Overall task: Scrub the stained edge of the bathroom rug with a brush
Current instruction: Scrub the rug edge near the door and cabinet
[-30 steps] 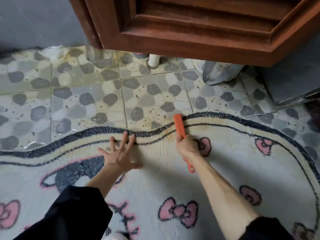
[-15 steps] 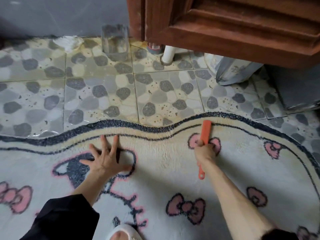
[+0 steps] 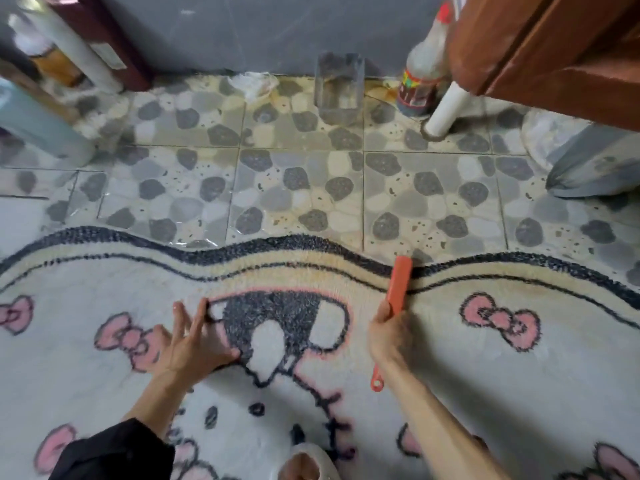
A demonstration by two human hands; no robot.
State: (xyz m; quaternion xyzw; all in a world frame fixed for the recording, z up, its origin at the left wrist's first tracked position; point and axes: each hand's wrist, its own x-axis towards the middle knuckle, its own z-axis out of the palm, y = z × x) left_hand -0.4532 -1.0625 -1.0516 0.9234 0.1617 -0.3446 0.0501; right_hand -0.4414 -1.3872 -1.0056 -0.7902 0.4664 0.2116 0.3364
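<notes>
— What is seen toward the left of the white shaggy bathroom rug with pink bows (image 3: 571,375)?
— The left hand (image 3: 194,341) is laid flat on the pile, well inside the rug's dark wavy border. The fingers are straight and spread and nothing is grasped, so the rug is simply being pinned down.
— And where is the stain found?
— A yellowed cream band (image 3: 294,261) is seen just inside that border, along the rug's far edge.
— What has been altered in the last half second?
— The orange plastic brush (image 3: 398,285) had been drawn back onto the rug's inner pile. Its head is now pushed out across the band, with the tip touching the border.
— How is it held?
— The handle is clenched in the right hand (image 3: 389,336), with the fingers curled round it.
— What is meant by this for the task?
— A forward scrubbing stroke is judged to be under way. Yellowing is still seen along the band, so further passes are probably needed.
</notes>
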